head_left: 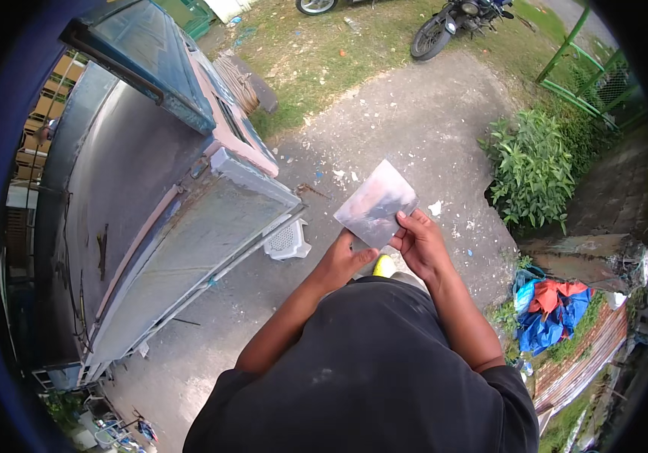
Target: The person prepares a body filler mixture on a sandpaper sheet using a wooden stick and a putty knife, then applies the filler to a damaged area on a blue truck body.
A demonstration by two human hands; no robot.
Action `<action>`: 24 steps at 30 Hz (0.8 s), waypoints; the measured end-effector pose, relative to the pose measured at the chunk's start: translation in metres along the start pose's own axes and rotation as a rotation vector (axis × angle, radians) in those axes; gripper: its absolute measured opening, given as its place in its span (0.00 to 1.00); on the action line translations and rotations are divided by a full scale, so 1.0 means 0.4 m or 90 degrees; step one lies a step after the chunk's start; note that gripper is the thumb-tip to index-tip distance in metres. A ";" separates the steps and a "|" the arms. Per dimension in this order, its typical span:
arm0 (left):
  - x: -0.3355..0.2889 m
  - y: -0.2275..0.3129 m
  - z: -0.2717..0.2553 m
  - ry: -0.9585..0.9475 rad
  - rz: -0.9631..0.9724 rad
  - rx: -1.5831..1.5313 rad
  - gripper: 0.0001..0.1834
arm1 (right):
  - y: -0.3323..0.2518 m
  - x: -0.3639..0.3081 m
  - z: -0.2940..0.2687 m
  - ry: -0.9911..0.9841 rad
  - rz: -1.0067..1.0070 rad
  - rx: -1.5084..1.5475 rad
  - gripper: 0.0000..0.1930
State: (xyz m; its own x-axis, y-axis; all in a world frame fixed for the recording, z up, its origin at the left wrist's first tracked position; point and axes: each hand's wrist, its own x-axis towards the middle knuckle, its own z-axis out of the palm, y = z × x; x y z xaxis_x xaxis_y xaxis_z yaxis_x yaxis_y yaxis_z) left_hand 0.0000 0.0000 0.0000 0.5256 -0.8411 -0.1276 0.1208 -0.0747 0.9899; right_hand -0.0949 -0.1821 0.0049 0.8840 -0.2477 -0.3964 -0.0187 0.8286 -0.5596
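Both my hands hold a square grey sheet [375,198] in front of my body; pale and pinkish smears cover it, and it looks like used sandpaper. My left hand [345,264] is closed on its lower left edge, with some fingers hidden beneath. At the lower right corner my right hand [422,245] pinches the sheet, thumb on top. To the left stands a vehicle body panel [210,249], grey with patchy filler and a pinkish strip along its upper part. The sheet is apart from the panel.
A white plastic stool [286,240] stands beside the panel. White flakes litter the concrete [422,113]. A motorcycle [452,26] is parked ahead. On the right are a leafy bush [531,166], a blue and red tarp heap [554,309] and a green mesh gate [592,79].
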 end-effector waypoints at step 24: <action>-0.206 -0.099 -0.312 0.028 0.033 -0.583 0.23 | 0.276 -0.081 0.401 -0.356 -0.578 -1.063 0.27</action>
State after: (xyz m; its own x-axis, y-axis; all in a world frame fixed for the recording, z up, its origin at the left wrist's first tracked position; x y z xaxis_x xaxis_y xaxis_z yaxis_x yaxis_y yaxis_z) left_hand 0.0568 0.1392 -0.0366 0.5788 -0.8086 -0.1055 0.7064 0.4326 0.5602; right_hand -0.0506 -0.0021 0.0727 0.9008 0.1818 0.3945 0.3946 -0.7218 -0.5686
